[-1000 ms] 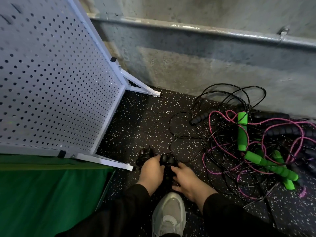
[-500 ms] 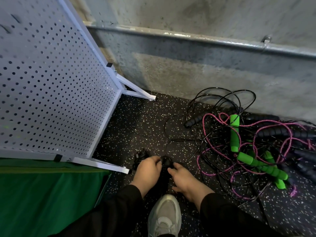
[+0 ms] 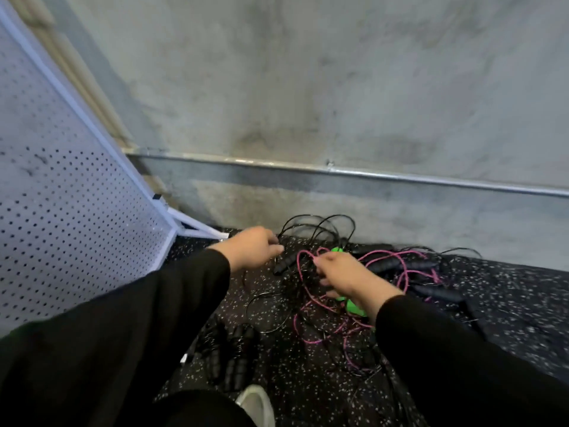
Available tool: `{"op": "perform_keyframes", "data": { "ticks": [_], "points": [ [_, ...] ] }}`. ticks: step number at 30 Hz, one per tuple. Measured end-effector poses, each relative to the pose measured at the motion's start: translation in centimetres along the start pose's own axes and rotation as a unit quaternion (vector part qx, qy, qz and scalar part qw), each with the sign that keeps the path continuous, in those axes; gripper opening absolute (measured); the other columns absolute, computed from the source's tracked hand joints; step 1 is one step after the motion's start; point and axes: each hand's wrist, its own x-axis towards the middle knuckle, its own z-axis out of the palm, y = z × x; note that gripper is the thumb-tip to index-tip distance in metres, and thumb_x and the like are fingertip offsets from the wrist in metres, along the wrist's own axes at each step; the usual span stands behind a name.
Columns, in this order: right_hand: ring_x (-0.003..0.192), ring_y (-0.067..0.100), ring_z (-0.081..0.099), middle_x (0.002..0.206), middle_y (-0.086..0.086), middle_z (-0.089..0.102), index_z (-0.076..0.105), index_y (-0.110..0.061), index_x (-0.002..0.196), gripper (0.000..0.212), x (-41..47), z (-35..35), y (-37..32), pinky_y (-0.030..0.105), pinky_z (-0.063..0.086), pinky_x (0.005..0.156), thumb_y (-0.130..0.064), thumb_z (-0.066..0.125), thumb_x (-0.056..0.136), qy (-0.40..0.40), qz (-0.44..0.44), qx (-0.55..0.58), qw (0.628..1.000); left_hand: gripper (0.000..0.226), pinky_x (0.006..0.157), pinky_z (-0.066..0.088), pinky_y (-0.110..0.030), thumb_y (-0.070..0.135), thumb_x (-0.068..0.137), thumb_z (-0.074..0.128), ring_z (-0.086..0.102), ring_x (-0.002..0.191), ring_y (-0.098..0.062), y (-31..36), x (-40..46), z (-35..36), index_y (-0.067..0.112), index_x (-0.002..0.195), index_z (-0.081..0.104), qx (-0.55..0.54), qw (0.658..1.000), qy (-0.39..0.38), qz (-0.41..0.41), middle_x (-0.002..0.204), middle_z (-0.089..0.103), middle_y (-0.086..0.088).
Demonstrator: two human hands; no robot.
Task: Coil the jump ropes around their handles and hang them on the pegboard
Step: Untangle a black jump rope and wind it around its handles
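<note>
Both hands reach into the tangle of jump ropes (image 3: 354,291) on the speckled black floor (image 3: 508,303): the left hand (image 3: 251,248) curls its fingers at the black cords beside a black handle (image 3: 284,263), while the right hand (image 3: 345,277) closes around a pink cord over a green handle (image 3: 354,306). A coiled black rope (image 3: 234,352) lies nearer, by a grey shoe (image 3: 257,405). The white pegboard (image 3: 70,229) stands left against the concrete wall (image 3: 338,87).

Both hands left coiled rope (image 3: 237,343), reached into tangled ropes (image 3: 332,303).

One pegboard (image 3: 61,217), two hands, one shoe (image 3: 257,403), one tangle of black, pink and green jump ropes (image 3: 354,291)
</note>
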Motion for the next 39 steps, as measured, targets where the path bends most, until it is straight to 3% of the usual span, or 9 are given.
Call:
{"op": "perform_keyframes", "data": {
  "ticks": [4,8,12,15,27,30,33,36,39],
  "points": [
    [0.096,0.034,0.067,0.105,0.021,0.064,0.064,0.004,0.117,0.036,-1.7,-6.8,-2.6,0.043,0.055,0.078,-0.025,0.047,0.105,0.050,-0.059,-0.058,0.995,0.038,0.093,0.048,-0.032,0.035,0.104,0.054,0.063,0.117,-0.033,7.1,0.3,-3.0,0.007,0.124,0.069,0.010,0.998,0.051,0.030,0.123,0.069,-0.014],
    [0.096,0.034,0.068,0.101,0.015,0.068,0.066,-0.006,0.122,0.031,-1.9,-10.2,-1.1,0.046,0.056,0.080,-0.027,0.051,0.104,0.104,-0.058,-0.060,0.991,0.038,0.094,0.049,-0.033,0.034,0.105,0.053,0.063,0.115,-0.033,11.2,0.9,-1.6,0.005,0.123,0.070,-0.032,0.995,0.090,0.033,0.122,0.070,-0.016],
    [0.106,0.032,0.065,0.116,0.016,0.070,0.065,-0.006,0.126,0.033,0.1,-10.6,1.3,0.033,0.049,0.089,-0.024,0.048,0.104,0.095,-0.047,-0.164,0.981,0.035,0.090,0.052,-0.036,0.035,0.102,0.052,0.066,0.106,-0.033,9.0,1.5,3.2,0.007,0.115,0.070,0.013,0.997,0.067,0.017,0.113,0.073,-0.017],
    [0.115,0.033,0.063,0.126,0.015,0.068,0.062,-0.010,0.133,0.036,2.6,-9.9,1.9,0.031,0.048,0.093,-0.026,0.047,0.105,0.077,-0.051,-0.231,0.969,0.032,0.079,0.045,-0.033,0.036,0.102,0.054,0.064,0.104,-0.034,6.7,2.7,4.8,0.008,0.108,0.068,0.069,0.998,0.004,-0.001,0.112,0.071,-0.016],
    [0.136,0.036,0.045,0.148,0.023,0.047,0.043,-0.005,0.147,0.047,16.0,-5.6,5.2,0.036,0.039,0.109,-0.020,0.048,0.103,0.015,-0.023,-0.339,0.940,0.037,0.091,0.049,-0.037,0.034,0.104,0.052,0.062,0.114,-0.035,4.2,8.7,7.1,0.008,0.125,0.065,0.022,1.000,-0.007,0.011,0.121,0.068,-0.017],
    [0.143,0.038,0.037,0.153,0.022,0.039,0.042,-0.005,0.148,0.049,18.7,-4.8,7.0,0.040,0.034,0.114,-0.019,0.048,0.101,0.012,-0.006,-0.329,0.944,0.033,0.085,0.046,-0.036,0.034,0.103,0.052,0.062,0.112,-0.036,4.2,9.9,7.5,0.008,0.119,0.067,0.020,1.000,0.006,0.023,0.117,0.069,-0.017],
    [0.133,0.036,0.049,0.140,0.024,0.053,0.053,0.004,0.131,0.036,19.5,-3.7,7.2,0.035,0.038,0.105,-0.017,0.042,0.105,-0.012,0.007,-0.313,0.950,0.032,0.084,0.046,-0.035,0.032,0.103,0.051,0.062,0.110,-0.035,4.1,10.4,7.9,0.008,0.119,0.067,0.019,0.999,0.006,0.028,0.117,0.069,-0.016],
    [0.126,0.036,0.054,0.135,0.024,0.059,0.056,0.008,0.130,0.035,19.5,-3.2,6.6,0.031,0.040,0.098,-0.014,0.043,0.106,0.015,0.003,-0.238,0.971,0.032,0.088,0.052,-0.038,0.033,0.103,0.051,0.064,0.109,-0.035,3.6,10.7,7.7,0.011,0.119,0.068,0.005,0.999,0.029,0.023,0.115,0.070,-0.014],
    [0.096,0.033,0.067,0.109,0.021,0.070,0.063,0.005,0.127,0.031,18.8,-3.5,5.5,0.029,0.046,0.069,-0.006,0.047,0.103,0.079,-0.032,-0.127,0.988,0.029,0.090,0.055,-0.041,0.032,0.102,0.051,0.066,0.103,-0.035,3.3,10.7,6.8,0.013,0.114,0.070,-0.002,0.997,0.076,-0.002,0.108,0.072,-0.013]
  ]
}}
